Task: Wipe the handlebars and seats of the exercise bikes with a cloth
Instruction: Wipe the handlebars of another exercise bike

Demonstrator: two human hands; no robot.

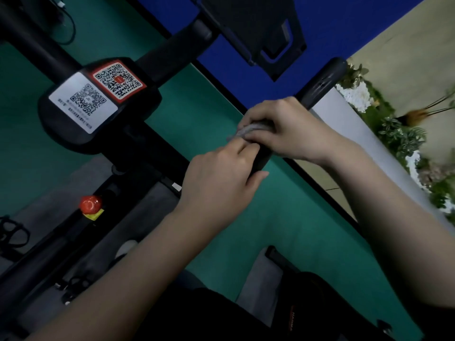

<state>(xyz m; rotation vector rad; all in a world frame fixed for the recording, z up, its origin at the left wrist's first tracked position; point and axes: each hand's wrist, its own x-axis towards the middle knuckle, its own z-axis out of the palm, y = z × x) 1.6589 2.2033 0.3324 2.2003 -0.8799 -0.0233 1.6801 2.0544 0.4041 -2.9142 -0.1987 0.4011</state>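
Observation:
A black handlebar arm (320, 84) of the exercise bike runs from the upper right down toward the centre. A small grey cloth (248, 130) is wrapped on this bar. My right hand (283, 129) grips the cloth and the bar together. Just below it, my left hand (221, 178) is curled round the same bar, with its fingertips touching the edge of the cloth. The other handlebar arm (172, 52) reaches up from the bike's centre block. The seat is out of view.
The bike's black centre console (98, 107) carries two QR-code stickers. A red knob (89, 204) sits on the frame at lower left. Green floor lies below, a blue wall panel (332, 28) stands behind, and plants (398, 134) line the right side.

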